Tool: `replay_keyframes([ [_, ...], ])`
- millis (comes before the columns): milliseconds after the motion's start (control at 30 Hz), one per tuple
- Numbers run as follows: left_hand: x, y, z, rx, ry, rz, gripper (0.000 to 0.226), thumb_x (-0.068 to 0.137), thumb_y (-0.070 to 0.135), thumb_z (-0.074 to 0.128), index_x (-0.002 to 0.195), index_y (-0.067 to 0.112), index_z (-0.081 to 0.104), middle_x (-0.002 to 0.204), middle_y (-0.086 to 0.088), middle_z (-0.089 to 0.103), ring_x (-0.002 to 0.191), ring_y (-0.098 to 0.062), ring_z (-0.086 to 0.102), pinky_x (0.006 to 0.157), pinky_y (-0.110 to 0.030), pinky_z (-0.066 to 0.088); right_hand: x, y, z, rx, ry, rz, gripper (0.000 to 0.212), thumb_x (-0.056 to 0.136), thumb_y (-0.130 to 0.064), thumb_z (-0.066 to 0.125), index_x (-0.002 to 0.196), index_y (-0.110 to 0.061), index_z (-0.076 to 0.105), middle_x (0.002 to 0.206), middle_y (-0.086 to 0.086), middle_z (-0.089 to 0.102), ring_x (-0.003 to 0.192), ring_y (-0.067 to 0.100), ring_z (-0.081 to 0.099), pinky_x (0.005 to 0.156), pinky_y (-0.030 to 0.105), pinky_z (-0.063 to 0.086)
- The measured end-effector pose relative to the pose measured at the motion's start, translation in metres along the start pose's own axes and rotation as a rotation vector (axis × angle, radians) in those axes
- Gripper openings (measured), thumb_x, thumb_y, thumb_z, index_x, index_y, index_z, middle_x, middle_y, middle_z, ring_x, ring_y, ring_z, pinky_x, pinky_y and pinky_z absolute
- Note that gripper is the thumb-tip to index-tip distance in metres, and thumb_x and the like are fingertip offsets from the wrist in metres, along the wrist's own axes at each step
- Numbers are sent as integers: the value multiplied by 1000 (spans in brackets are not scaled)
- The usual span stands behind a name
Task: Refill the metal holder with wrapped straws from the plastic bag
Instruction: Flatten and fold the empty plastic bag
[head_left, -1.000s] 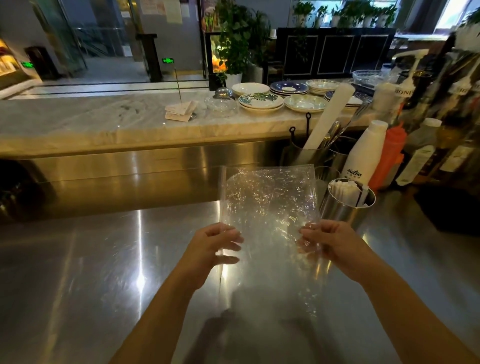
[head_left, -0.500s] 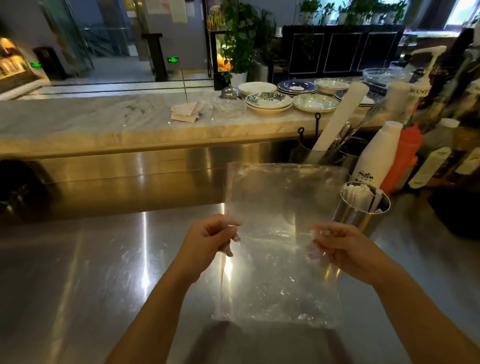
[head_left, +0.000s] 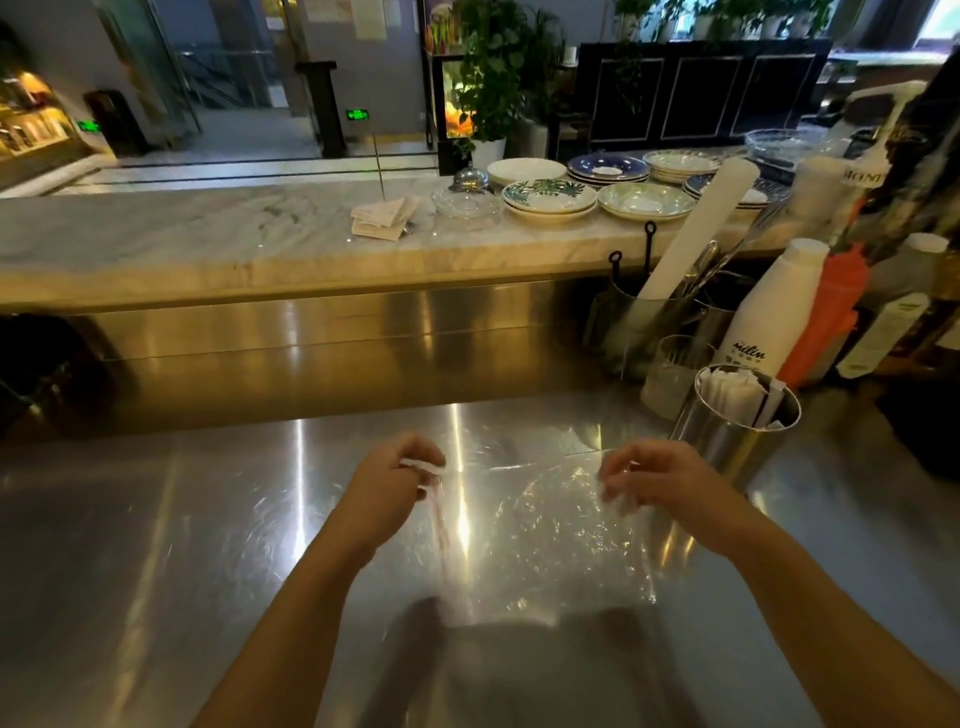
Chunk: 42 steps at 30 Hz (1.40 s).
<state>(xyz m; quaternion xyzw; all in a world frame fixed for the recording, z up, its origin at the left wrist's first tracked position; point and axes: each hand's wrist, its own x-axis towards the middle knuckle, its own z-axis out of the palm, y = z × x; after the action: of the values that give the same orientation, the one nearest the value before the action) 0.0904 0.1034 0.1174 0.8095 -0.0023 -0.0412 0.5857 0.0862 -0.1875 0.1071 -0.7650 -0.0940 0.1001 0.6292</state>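
Observation:
A clear plastic bag (head_left: 550, 540) lies nearly flat over the steel counter (head_left: 156, 545), with nothing visible inside it. My left hand (head_left: 395, 483) pinches its upper left edge and my right hand (head_left: 660, 488) pinches its upper right edge, both just above the counter. The round metal holder (head_left: 727, 447) stands upright to the right of my right hand, close to it. White wrapped straws (head_left: 737, 395) fill the holder.
Behind the holder stand a white bottle (head_left: 774, 312), an orange bottle (head_left: 831, 312), a glass (head_left: 670, 374), utensil cups and more bottles at the far right. Stacked plates (head_left: 550, 200) and folded papers (head_left: 382, 221) sit on the marble ledge.
The bag was held upright in front of me. Both hands have folded its top down and lowered it, so it now lies flat on the counter.

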Motion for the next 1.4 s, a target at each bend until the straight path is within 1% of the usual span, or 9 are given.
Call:
replay_keyframes([
  [67,-3,4,4,73,3,13,11,87,13,58,92,23,57,96,3,61,86,-13,59,66,-19,45,2,-8,7,-196,-38,-60,21,81,7,58,80,-13,63,82,10,64,74,23,64,66,33,55],
  [167,-6,11,19,150,-307,16,49,72,37,74,114,32,50,108,7,59,98,-7,58,76,-20,48,2,-26,20,-351,-180,-147,39,82,8,56,93,-28,60,87,5,60,79,22,62,70,33,56],
  [300,-15,13,46,175,-615,-25,38,73,20,75,108,24,59,103,0,68,94,-15,65,85,-30,55,8,-48,33,-456,-296,-180,67,79,7,59,113,-49,43,85,-2,58,84,20,60,77,31,55],
  [433,-16,7,45,39,-483,59,20,75,2,69,77,21,70,84,-12,72,82,-25,68,82,-39,55,9,-61,30,-429,-254,-146,63,78,-4,66,117,-47,40,87,-5,62,82,11,63,78,24,54],
  [567,-15,1,33,-190,-297,78,18,74,-1,70,77,17,70,74,-6,73,72,-18,69,67,-27,56,2,-49,19,-197,-181,-17,60,74,-15,71,128,-23,45,100,8,67,94,18,66,84,28,54],
  [833,-10,-22,33,-716,64,-222,15,71,0,71,83,8,67,74,-7,71,69,-18,68,57,-31,56,-4,-7,61,156,-42,159,72,68,-31,77,126,-33,36,87,0,74,83,14,70,70,25,54],
  [1000,-15,-36,38,-655,49,-405,38,74,2,70,108,5,54,96,-17,62,80,-25,64,51,-32,56,2,22,84,203,111,257,58,78,-1,65,123,-26,39,64,2,71,57,11,67,50,20,50],
  [1200,-18,-62,41,-391,43,-521,78,72,-6,71,121,31,23,100,-21,57,77,-28,64,45,-28,53,9,46,92,-74,201,255,55,82,-3,60,121,-30,32,61,6,56,52,13,53,48,21,46],
  [1400,-13,-90,56,207,176,-177,34,83,7,62,110,21,46,117,-10,49,87,-14,55,68,-17,46,19,65,104,-401,185,192,22,90,-15,51,110,-22,46,68,-2,52,57,11,50,56,26,43],
])
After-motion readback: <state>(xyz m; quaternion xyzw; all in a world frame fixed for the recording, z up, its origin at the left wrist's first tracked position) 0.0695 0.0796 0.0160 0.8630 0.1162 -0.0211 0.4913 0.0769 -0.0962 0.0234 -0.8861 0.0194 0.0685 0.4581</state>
